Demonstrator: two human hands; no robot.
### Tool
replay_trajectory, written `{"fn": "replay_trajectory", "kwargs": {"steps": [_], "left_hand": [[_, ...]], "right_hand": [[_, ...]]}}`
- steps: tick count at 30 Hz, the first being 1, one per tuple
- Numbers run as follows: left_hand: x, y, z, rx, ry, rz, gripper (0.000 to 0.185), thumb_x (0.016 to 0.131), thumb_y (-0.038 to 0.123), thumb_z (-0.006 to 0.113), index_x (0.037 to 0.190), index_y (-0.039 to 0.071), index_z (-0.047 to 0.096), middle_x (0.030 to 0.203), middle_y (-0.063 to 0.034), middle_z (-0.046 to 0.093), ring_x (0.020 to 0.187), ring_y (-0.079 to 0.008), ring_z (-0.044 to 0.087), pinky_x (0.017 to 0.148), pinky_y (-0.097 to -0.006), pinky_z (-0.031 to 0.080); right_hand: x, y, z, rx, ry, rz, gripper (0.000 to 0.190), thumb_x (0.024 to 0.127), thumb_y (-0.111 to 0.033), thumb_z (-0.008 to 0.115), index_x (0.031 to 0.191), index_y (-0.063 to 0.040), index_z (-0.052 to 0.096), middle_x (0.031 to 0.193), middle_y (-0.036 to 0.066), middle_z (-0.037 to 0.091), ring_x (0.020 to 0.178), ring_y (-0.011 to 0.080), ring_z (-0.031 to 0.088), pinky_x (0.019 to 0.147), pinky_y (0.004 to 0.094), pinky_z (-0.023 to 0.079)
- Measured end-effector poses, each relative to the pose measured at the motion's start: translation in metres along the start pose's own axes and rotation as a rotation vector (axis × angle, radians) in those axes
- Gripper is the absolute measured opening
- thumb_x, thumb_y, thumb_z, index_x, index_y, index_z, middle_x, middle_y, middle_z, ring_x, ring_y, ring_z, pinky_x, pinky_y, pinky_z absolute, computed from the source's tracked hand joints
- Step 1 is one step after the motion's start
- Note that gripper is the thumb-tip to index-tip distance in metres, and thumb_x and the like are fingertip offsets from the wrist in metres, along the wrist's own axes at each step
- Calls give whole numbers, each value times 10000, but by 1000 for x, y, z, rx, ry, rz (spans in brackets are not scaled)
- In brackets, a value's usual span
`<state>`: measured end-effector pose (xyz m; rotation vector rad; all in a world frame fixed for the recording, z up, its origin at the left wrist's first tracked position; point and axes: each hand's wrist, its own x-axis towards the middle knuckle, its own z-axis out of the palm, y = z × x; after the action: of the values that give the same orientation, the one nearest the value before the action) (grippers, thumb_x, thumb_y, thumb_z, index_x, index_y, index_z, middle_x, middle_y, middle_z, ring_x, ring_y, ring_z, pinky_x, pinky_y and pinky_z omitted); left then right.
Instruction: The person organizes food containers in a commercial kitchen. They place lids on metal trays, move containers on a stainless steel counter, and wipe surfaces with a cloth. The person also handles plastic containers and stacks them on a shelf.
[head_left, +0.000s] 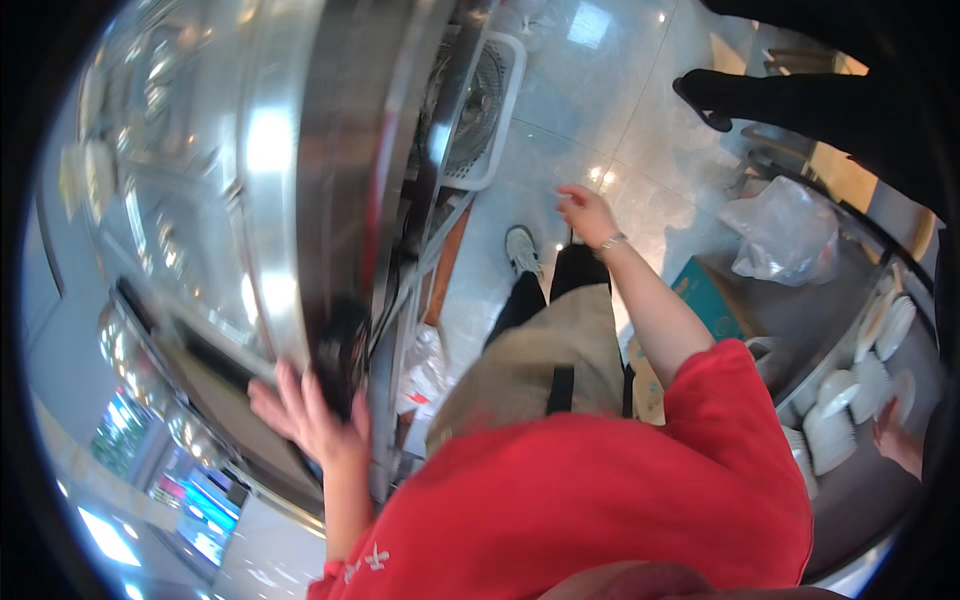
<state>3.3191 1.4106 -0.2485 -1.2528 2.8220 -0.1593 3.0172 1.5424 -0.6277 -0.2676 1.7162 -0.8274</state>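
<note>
My left hand is spread with nothing in it, over the front edge of a stainless steel counter. A dark, blurred object lies right beside its fingers; whether they touch cannot be told. Away from the counter, my right hand hangs over the tiled floor with a band at the wrist. It is empty, its fingers loosely bent and apart. A tan apron covers my front below a red shirt.
Under the counter stands a white plastic basket. To the right, a dark-topped table carries a clear plastic bag, a teal box and several white dishes. Another person's hand is near the dishes; a dark-clothed leg is farther up.
</note>
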Motion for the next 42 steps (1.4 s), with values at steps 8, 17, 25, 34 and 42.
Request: {"fn": "replay_trajectory", "kwargs": {"steps": [8,17,25,34,42], "left_hand": [[-27,0,21,-25,58,-24,839,868,300,674,1532,97,204,1570,-224,184,1457,-416,157,1151,-516,211],[-39,12,22,109,118,-28,796,887,303,653,1534,134,221,1584,-194,178,1474,-379,110,1167,-507,176],[-24,11,25,105,191,-8,758,904,306,634,1535,168,236,1596,-167,173,1489,-345,69,1181,-500,144],[-29,49,47,-277,12,90,335,822,222,687,1088,115,514,1202,-94,527,1154,-230,441,1001,-439,355],[75,158,377,-1359,-157,-604,642,896,126,622,1473,98,340,1157,-136,602,1067,-234,591,918,-365,458]], "right_hand": [[249,-56,161,49,282,29,759,854,-357,648,1483,-94,316,1266,292,573,1187,415,554,1000,417,454],[288,-53,166,48,288,-136,600,812,-363,663,1304,-72,481,1154,234,648,1088,373,624,943,408,483],[172,-129,146,-283,348,-400,535,771,-493,699,1139,-115,609,921,164,713,862,352,688,769,438,541],[63,-27,22,-643,393,-309,441,759,-422,691,1098,-147,627,815,110,704,784,298,684,682,423,532],[-27,112,-107,-586,455,94,408,791,-432,698,1076,-159,594,841,152,696,806,354,676,703,425,523]]}}
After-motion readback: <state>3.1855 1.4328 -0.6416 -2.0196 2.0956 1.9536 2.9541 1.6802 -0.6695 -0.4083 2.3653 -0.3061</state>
